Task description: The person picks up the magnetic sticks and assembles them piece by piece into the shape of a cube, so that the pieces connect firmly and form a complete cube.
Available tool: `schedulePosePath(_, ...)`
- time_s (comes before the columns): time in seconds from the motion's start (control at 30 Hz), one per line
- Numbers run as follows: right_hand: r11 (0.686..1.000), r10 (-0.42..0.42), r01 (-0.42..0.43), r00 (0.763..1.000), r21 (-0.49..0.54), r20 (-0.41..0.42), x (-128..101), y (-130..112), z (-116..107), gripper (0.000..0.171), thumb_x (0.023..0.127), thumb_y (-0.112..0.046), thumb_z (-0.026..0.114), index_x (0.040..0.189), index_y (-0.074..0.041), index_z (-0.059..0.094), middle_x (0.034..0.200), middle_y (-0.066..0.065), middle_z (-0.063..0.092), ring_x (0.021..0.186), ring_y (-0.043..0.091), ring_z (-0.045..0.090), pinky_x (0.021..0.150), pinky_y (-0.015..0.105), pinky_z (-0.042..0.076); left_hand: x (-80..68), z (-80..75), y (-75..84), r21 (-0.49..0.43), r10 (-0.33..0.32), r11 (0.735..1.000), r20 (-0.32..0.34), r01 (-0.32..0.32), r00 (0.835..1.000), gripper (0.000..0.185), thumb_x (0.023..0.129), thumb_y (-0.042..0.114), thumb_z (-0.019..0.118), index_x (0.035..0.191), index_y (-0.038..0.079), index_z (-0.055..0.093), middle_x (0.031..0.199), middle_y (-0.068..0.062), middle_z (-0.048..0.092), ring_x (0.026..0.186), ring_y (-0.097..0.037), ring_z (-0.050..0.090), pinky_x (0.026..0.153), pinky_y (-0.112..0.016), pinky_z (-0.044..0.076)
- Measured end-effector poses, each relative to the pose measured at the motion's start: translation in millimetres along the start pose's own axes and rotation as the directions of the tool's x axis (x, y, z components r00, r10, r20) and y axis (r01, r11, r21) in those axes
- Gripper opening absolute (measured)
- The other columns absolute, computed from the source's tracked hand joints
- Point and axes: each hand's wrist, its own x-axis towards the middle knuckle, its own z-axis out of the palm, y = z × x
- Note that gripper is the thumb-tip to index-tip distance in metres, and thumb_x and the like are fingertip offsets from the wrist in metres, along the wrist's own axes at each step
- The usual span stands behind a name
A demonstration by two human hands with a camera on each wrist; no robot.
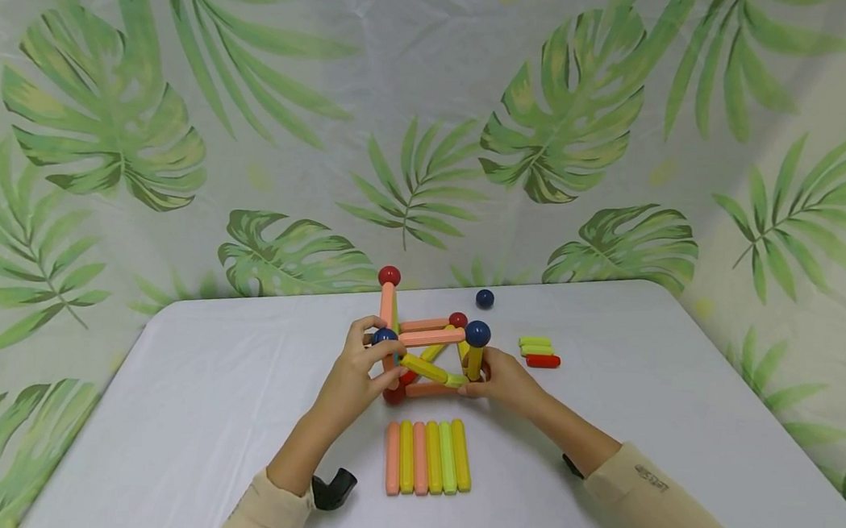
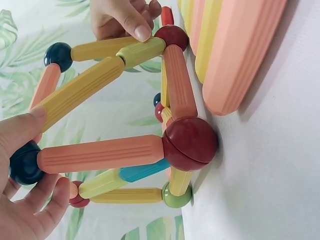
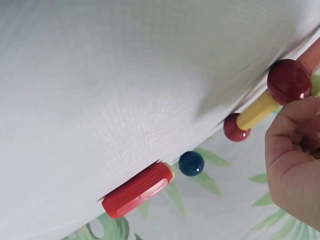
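Between left hand [image 1: 363, 364], gripping a blue ball [image 1: 385, 338], and right hand [image 1: 506, 378], pinching a lime-green rod [image 2: 142, 53], I see the ball-and-rod frame [image 1: 431, 338] on white tabletop [image 1: 239, 414], leaf-print fabric [image 1: 420, 70] behind.

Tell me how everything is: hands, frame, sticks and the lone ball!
Stick frame: standing, held.
Left hand: gripping a blue corner ball.
Right hand: holding the frame beside a red corner ball.
Six long sticks: loose, lying in a row.
Three short sticks: loose, lying close together.
Far blue ball: loose, alone.
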Motion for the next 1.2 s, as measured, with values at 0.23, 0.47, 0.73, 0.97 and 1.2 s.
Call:
schedulePosePath(0.23,1.0,0.024,-0.024,0.999,0.019,-0.028,0.6,-1.8,3.2,0.03,0.073,-0.016,0.076,0.094,-0.009,0.055,0.08,0.003,0.051,0.072,0.019,0.047,0.06,0.028,0.041,0.9,0.4,-1.0,0.04,0.027,0.999,-0.001,-0.027,1.0,0.031,0.068,-0.001,0.076,0.093,0.013,0.063,0.119,-0.015,0.036,0.09,-0.029,0.052,0.072,-0.029,0.05)
schedulePosePath(0.47,0.999,0.039,-0.038,0.999,0.018,-0.038,0.9,-1.9,4.4,0.03,0.073,-0.017,0.075,0.095,-0.008,0.056,0.08,0.003,0.052,0.07,0.019,0.046,0.059,0.028,0.041,1.7,1.0,-1.2,0.04,0.023,0.999,-0.009,-0.023,1.0,0.05,0.069,-0.004,0.075,0.112,0.01,0.054,0.118,-0.013,0.037,0.089,-0.022,0.056,0.073,-0.026,0.05)
schedulePosePath(0.73,0.999,0.037,-0.036,0.998,0.009,-0.051,0.7,-1.8,3.7,0.029,0.074,-0.019,0.075,0.093,-0.007,0.057,0.081,0.002,0.053,0.07,0.018,0.046,0.058,0.026,0.039,3.6,1.5,-0.6,0.011,-0.031,0.999,-0.016,0.031,0.999,0.056,0.069,-0.006,0.074,0.117,0.005,0.047,0.117,-0.011,0.039,0.086,-0.018,0.055,0.074,-0.026,0.049)
schedulePosePath(0.97,0.999,0.032,-0.032,0.999,-0.003,-0.009,-3.5,2.4,-7.1,0.03,0.078,-0.02,0.071,0.099,-0.007,0.054,0.077,0.002,0.05,0.068,0.018,0.046,0.055,0.025,0.04,-2.1,4.4,1.8,-0.063,-0.203,0.978,-0.027,0.201,0.979,0.053,0.078,0.006,0.07,0.123,0.01,0.042,0.114,-0.01,0.04,0.085,-0.016,0.056,0.068,-0.024,0.049)
schedulePosePath(1.2,0.999,-0.037,0.039,0.997,-0.024,0.074,-3.0,2.7,-9.4,0.027,0.081,-0.01,0.066,0.104,-0.003,0.053,0.08,0.0,0.055,0.07,0.016,0.051,0.061,0.026,0.046,-2.0,-1.4,-0.2,-0.075,-0.314,0.947,-0.036,0.311,0.949,0.043,0.082,0.011,0.066,0.121,0.015,0.049,0.105,-0.007,0.049,0.083,-0.016,0.059,0.06,-0.023,0.051)
